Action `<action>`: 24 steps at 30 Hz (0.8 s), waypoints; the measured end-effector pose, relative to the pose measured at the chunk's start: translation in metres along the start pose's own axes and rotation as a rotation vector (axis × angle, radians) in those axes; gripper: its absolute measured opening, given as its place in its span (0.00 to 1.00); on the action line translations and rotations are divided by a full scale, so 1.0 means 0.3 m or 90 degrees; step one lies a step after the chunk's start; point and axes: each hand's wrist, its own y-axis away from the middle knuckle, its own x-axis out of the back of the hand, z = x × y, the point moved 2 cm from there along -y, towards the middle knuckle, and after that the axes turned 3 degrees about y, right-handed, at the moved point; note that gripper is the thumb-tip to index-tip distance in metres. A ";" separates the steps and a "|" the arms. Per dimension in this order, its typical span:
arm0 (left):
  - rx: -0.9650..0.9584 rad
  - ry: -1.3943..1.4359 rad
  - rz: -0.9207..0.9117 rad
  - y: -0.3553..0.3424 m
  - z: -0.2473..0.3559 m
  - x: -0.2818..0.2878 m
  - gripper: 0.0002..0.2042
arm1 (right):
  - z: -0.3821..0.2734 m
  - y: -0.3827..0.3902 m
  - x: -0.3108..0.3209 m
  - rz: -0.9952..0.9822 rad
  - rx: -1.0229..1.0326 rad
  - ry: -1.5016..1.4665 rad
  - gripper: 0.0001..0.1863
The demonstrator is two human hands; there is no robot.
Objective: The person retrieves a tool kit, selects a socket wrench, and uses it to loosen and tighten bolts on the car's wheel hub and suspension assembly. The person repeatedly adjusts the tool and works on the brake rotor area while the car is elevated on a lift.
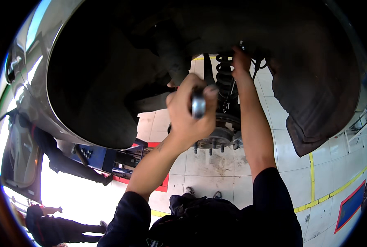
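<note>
My left hand is closed in a fist around a dark tool with a round, shiny metal end; its other end is hidden, so its kind cannot be told. Up inside the dark wheel arch of a raised car, my right hand is closed beside the top of a black coil spring. A small shiny metal piece shows just above its fingertips; what the fingers grip is hidden. Below both hands sits a wheel hub with bare studs.
A dark, ragged-edged arch liner hangs at the right. On the left, a blue tool cart stands near an open car door. Another person is at the lower left. Yellow lines mark the tiled floor.
</note>
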 end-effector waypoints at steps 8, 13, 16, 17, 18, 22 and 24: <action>0.038 -0.155 0.055 -0.279 -0.154 -0.036 0.08 | -0.067 0.428 0.221 -0.197 0.186 -0.142 0.08; 0.139 -0.185 -0.071 -0.506 -0.295 -0.115 0.15 | -0.024 0.646 0.357 -0.303 0.326 -0.171 0.14; -0.287 -0.421 0.053 -0.362 -0.322 -0.136 0.07 | -0.002 0.599 0.347 -0.292 0.322 -0.178 0.15; -0.066 -0.214 0.052 -0.311 -0.236 -0.169 0.07 | -0.018 0.570 0.322 -0.229 0.288 -0.191 0.14; 0.005 -0.135 0.060 -0.280 -0.159 -0.148 0.08 | -0.036 0.520 0.298 -0.214 0.250 -0.203 0.13; 0.114 -0.005 0.087 -0.185 -0.044 -0.004 0.12 | -0.078 0.297 0.108 -0.183 0.138 -0.134 0.11; 0.071 0.023 0.097 -0.155 -0.039 0.030 0.12 | -0.066 0.217 0.029 -0.173 0.082 -0.081 0.12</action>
